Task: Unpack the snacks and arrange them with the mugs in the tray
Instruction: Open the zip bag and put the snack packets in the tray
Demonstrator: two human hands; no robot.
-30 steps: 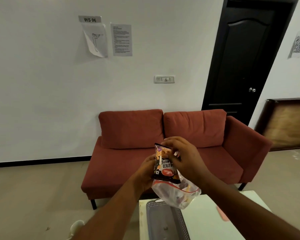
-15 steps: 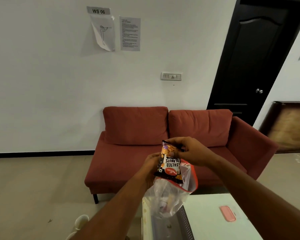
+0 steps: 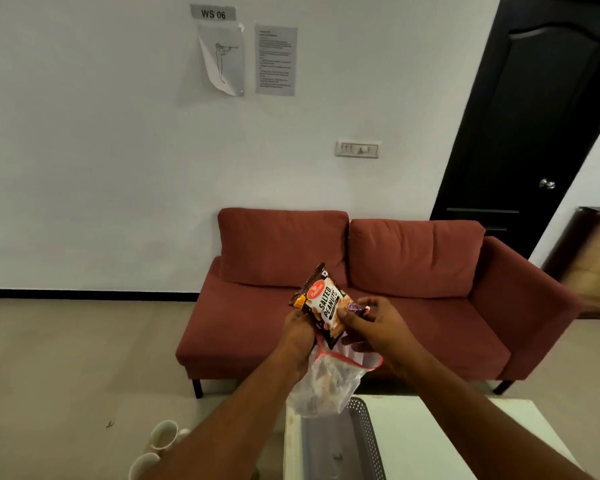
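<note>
The packet (salted peanuts) stands tilted, its lower end at the mouth of the bag; I judge it half unpacked. The left hand grips the bag's rim and the packet's 7 o'clock corner, likely to steady both. The right hand pinches the packet's 4 o'clock edge, with a small purple wrapper at its fingertips. The tray lies at 6 o'clock below the bag, ready for the snacks. The mugs are at 8 o'clock.

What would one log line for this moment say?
left hand: holds clear red-rimmed plastic bag | right hand: pinches black salted-peanuts packet above bag | grey perforated tray: on white table, below bag
</note>
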